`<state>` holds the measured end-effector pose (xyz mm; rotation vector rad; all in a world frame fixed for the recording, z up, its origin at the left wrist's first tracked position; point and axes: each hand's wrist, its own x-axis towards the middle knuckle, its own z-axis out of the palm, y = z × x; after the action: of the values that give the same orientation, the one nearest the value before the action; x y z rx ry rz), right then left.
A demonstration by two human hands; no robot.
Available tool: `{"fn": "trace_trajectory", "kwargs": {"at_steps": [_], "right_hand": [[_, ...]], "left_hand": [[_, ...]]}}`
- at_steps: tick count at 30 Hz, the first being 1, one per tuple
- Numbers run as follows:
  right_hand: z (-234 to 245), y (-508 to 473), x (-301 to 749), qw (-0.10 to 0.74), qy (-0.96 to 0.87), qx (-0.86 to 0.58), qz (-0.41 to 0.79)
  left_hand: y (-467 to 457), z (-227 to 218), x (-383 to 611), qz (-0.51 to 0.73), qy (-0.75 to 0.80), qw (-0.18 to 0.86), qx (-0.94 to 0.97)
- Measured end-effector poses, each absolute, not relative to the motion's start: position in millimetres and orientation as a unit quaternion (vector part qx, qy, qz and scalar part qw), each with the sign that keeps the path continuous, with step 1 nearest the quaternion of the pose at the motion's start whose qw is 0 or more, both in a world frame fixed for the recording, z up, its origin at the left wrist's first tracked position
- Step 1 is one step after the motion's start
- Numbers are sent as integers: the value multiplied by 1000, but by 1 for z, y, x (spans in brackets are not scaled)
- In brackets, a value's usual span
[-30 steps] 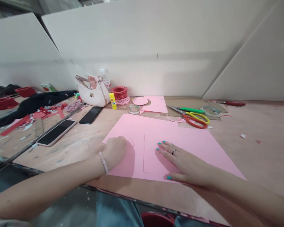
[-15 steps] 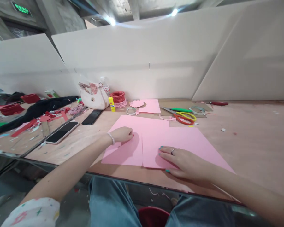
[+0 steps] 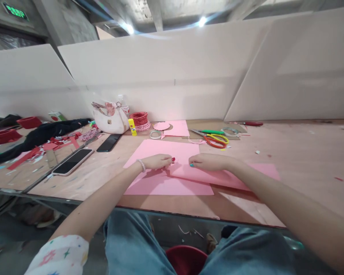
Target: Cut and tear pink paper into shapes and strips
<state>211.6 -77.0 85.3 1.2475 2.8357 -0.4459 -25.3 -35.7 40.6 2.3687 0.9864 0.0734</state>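
Note:
A pink paper sheet (image 3: pixel 195 174) is lifted and slightly bent above the table. My right hand (image 3: pixel 208 162) is closed on its upper edge, the thumb in front. My left hand (image 3: pixel 159 162) pinches at the left end of the same sheet; its fingertips partly hide the grip. Beneath lies another pink sheet (image 3: pixel 149 186), flat on the table near the front edge, partly covered by the left hand and the lifted sheet.
Behind the paper lie scissors (image 3: pixel 216 141), a green-handled tool (image 3: pixel 213 132), tape rolls (image 3: pixel 155 134) and a yellow glue stick (image 3: pixel 132 127). Two phones (image 3: pixel 73 162), a white handbag (image 3: pixel 110 118) and red scraps (image 3: pixel 50 146) are to the left. A white partition (image 3: pixel 160 68) stands behind the table (image 3: pixel 298 164).
My right hand, earlier flat on the right sheet, now grips that sheet and has raised it leftward over the other one. My left hand has shifted right to the lifted sheet's end.

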Motion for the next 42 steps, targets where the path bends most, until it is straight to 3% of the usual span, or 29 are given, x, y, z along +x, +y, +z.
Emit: {"fn": "trace_trajectory", "kwargs": {"at_steps": [11,18,24,32,36,42], "right_hand": [[42,-64,250,45,884,455,-96],[51,-86,221,17,848,528,25],[27,-124,186,-65,928,331,155],[9,-106,225,-66,949,307,-23],[23,-96,251,-2,960,255,-113],[36,-95,265,50,962,235,-127]], "left_hand": [[-34,20,-8,119,376,233,889],[-38,12,-10,94,300,95,945],[-40,11,-12,92,285,71,951],[-40,15,-12,128,306,70,941],[-37,8,-11,138,283,33,948],[-36,1,-11,56,263,56,962]]}}
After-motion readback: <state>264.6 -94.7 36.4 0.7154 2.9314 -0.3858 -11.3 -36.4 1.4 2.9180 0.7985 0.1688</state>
